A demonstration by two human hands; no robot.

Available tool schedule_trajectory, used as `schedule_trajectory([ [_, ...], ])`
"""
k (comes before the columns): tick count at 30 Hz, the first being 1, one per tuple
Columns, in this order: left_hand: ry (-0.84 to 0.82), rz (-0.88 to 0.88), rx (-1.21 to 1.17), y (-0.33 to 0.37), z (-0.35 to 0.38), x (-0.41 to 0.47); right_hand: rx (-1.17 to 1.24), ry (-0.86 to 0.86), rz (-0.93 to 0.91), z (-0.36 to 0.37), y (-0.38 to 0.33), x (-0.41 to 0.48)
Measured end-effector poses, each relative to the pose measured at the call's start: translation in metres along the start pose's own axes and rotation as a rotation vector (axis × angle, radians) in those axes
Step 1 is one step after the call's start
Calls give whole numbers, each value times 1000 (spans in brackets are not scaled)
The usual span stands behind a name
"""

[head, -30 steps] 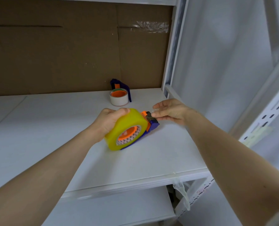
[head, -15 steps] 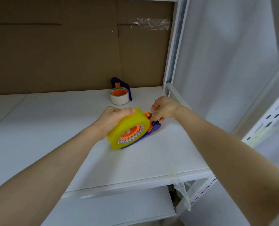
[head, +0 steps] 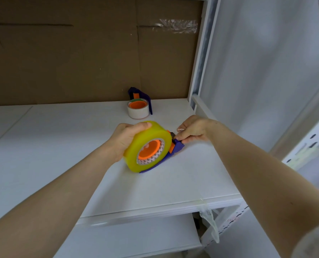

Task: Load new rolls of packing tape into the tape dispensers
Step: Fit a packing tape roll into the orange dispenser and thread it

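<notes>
The right hand (head: pixel 194 130) has its fingers curled, pinching what looks like the free tape end at the nose of the purple dispenser (head: pixel 177 148). The left hand (head: pixel 126 138) wraps round the yellow roll (head: pixel 136 155), steadying it. If that pinch slips, I reckon the end sticks back onto the roll or creases, and the fingertips sit close to the cutter. The roll looks full and thick, seated on an orange hub and tilted on the white shelf (head: pixel 62 146), well in front of 1 other dispenser (head: pixel 139 107).

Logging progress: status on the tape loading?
Left hand grips yellow roll on purple dispenser. Right hand pinches tape end at its front. Second dispenser sits behind, apart.
</notes>
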State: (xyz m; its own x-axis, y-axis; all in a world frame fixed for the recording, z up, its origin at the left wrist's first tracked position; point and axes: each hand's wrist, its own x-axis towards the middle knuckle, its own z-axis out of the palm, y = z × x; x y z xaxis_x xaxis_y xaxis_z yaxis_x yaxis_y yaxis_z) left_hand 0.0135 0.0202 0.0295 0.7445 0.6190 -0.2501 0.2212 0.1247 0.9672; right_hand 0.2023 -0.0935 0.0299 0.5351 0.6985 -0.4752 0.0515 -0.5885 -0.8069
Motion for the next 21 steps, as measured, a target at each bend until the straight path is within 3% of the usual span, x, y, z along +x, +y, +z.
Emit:
schedule_trajectory([
  [7,-37,-2,17,0,-6,5,193,-72,-3,-8,20,-5],
  [13,-56,14,43,1,-5,6,420,-13,-38,-5,38,-7],
  [17,68,49,-163,-13,1,6,339,179,-134,8,16,-5],
  [21,132,90,-329,-27,15,2,85,424,-303,12,-13,1],
])
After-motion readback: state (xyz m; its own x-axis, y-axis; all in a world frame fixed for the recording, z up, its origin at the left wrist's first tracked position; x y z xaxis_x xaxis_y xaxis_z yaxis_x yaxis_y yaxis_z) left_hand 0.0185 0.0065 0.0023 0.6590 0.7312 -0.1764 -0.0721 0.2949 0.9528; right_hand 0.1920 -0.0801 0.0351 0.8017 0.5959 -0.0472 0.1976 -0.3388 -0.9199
